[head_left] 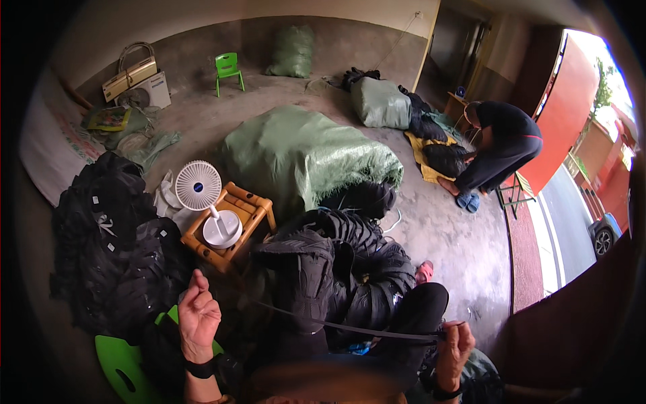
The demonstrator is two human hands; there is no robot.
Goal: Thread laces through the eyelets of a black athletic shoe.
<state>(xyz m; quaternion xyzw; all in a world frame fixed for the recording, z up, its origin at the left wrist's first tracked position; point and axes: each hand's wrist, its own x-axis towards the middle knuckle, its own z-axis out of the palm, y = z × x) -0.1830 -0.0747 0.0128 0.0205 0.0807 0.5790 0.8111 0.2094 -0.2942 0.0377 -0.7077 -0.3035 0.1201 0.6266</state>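
Your right grip is closed on the black strap, stretched leftward across the near black bag, apparently to keep it straight; your left grip curls, contents undeterminable.

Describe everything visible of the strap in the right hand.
The black strap is long, narrow and flat, apparently fabric webbing. The right hand grips it; from there it runs leftward, slightly bowed, crossing in front of the grey-black bag. Its left end is lost among dark shapes, so any attachment there cannot be told.
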